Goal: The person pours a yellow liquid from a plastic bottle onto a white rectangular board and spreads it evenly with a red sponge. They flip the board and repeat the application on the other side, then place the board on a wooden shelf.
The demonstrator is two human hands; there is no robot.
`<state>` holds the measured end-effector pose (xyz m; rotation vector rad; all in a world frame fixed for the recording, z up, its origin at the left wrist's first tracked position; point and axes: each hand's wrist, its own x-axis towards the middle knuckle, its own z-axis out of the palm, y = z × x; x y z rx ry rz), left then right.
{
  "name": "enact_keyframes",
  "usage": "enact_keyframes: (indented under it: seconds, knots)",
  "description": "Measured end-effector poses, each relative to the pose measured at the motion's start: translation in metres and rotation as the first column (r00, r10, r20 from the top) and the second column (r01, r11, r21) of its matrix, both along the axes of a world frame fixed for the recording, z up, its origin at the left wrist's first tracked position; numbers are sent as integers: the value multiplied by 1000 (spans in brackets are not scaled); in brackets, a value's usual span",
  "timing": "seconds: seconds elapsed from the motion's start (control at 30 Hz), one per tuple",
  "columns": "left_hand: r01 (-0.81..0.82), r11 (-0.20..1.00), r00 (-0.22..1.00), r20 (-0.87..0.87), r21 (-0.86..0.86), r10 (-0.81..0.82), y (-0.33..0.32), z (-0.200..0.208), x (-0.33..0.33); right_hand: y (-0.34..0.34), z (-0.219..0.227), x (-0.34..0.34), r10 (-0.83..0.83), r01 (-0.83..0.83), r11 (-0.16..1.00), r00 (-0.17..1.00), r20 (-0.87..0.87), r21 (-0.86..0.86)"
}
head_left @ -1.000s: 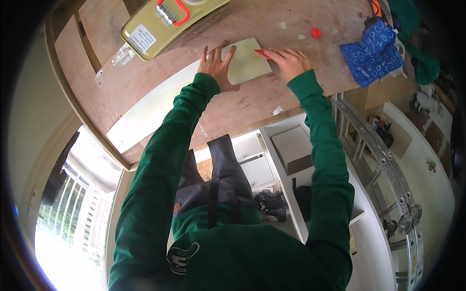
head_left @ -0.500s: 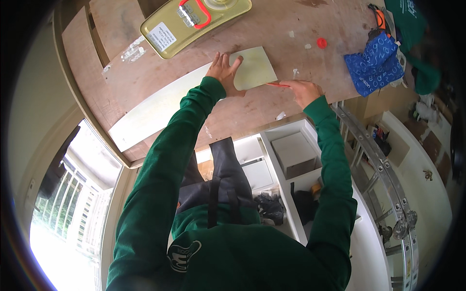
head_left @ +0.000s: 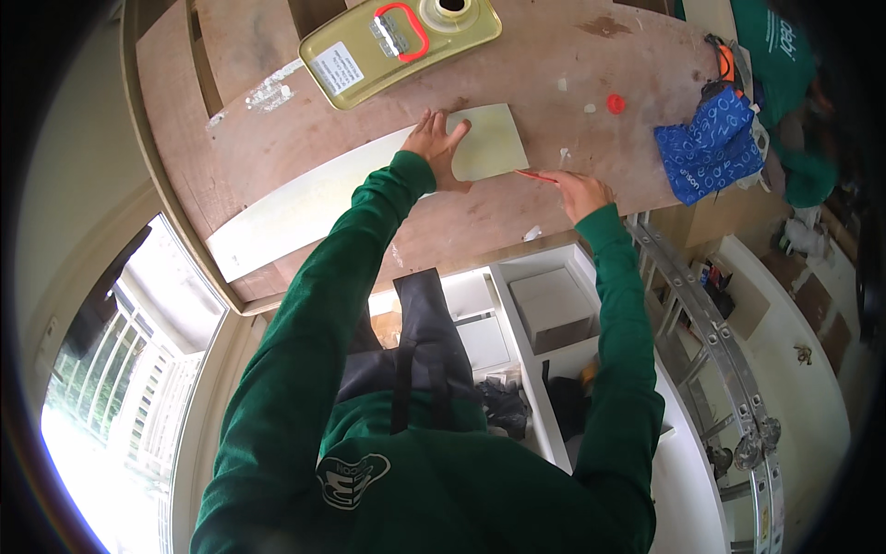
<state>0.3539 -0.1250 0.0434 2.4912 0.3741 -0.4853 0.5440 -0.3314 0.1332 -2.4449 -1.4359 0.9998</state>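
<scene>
A pale green sheet [head_left: 487,141] lies flat on the wooden surface [head_left: 572,55], at the near end of a long pale strip [head_left: 305,208] that runs away toward the person's left. The left hand [head_left: 434,143] rests on the sheet's left edge with fingers spread and palm down, pinning it rather than gripping it. The right hand [head_left: 580,189] is closed around a thin red tool [head_left: 537,174], whose tip touches the surface just beside the sheet's lower right corner.

A second ago the right hand lay higher, at the sheet's right edge; it has since slid down and off to the corner, while the left hand has stayed pressed in much the same place. The view has also shifted a little, so the sheet sits lower in the picture. That suggests a stroke along the right edge has just run its length, though whether a cut or a line was made I cannot tell.

Beyond the sheet lies a flat olive-yellow can [head_left: 399,44] with a red handle. A small red cap [head_left: 616,102] sits to the right, and further right a blue patterned bag [head_left: 709,146]. Below the surface's edge stand white shelves [head_left: 550,309] and a metal ladder [head_left: 711,342].
</scene>
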Motion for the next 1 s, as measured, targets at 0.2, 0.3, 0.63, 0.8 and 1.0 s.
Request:
enact_keyframes:
  seconds: [0.2,0.3,0.63,0.8,1.0]
  knots:
    - [11,1000,1000,12,23,-11,0,3,0,23,-8,11,-75,67,987,996,47,143]
    - [-8,1000,999,37,-6,8,0,1,-2,33,-22,10,-49,40,996,991,121,77]
    - [-22,1000,999,49,0,22,0,-6,-4,-7,-8,-15,104,-109,991,992,68,82]
    - [4,998,999,33,64,-6,-5,-7,-6,-21,38,-39,-10,9,1000,996,-84,-13]
    - [-247,967,957,176,64,232,-3,10,-31,-35,68,-84,-299,303,952,950,-95,33]
